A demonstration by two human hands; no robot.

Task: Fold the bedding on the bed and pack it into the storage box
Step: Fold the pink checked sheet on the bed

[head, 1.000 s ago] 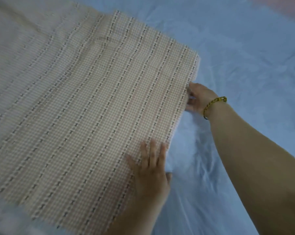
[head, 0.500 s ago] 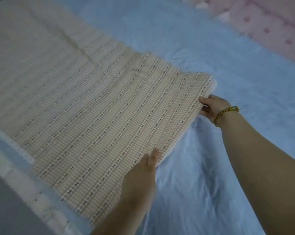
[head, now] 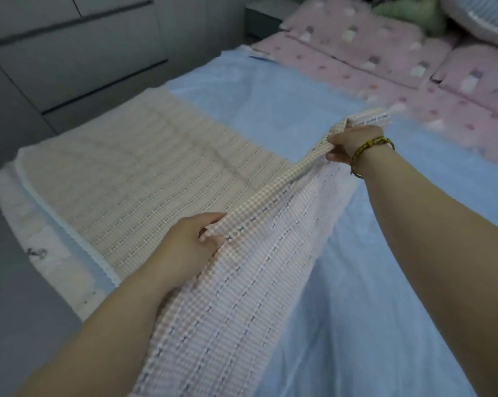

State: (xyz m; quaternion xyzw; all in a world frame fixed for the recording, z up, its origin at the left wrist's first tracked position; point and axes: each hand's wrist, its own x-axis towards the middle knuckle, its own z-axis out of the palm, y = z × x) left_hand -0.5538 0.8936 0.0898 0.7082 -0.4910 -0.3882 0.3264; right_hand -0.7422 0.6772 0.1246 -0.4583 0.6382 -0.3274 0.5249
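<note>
Both hands hold one edge of the checked bedding (head: 144, 179) up off the blue sheet (head: 270, 110).

The raised cloth runs out past the bottom of the view, its folds cover some fingertips, and the corner beyond the right hand is blurred. The bedding is thin woven fabric in a beige-and-white check with dotted dark stripes. Its underside is paler, and the rest lies flat on the sheet's left part. The left hand (head: 184, 247) pinches the edge between thumb and curled fingers. The right hand (head: 353, 144), with a yellow braided bracelet (head: 368, 150) at its wrist, grips the same edge farther up the sheet.
</note>
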